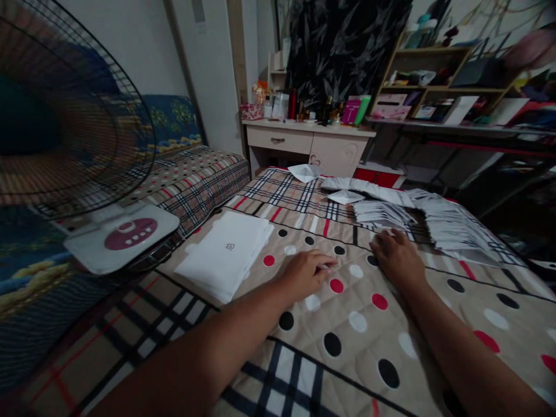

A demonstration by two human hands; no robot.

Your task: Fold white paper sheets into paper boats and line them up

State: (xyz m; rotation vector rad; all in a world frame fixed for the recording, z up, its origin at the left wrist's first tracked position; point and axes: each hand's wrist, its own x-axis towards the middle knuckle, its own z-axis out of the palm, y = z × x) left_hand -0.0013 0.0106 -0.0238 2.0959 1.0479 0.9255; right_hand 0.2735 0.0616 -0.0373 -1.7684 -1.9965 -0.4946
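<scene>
My left hand [309, 272] rests low over the dotted bedspread [356, 321], fingers loosely bent and a little apart, holding nothing I can make out. Off to its left lies a stack of white paper sheets [226, 249] with small dark writing on the top one. My right hand [398, 258] lies palm down on the bedspread, fingers slightly bent and apart. Just beyond it is a row of folded white papers [382, 214]. Two folded paper boats [305, 172] sit farther back, apart from both hands.
More folded papers stand in a long row [454, 226] at the right. An electric fan [125, 231] is close on the left, beside a second bed surface [195, 168]. Behind stand a white desk [278, 139] with bottles and a shelf [428, 87] crowded with goods.
</scene>
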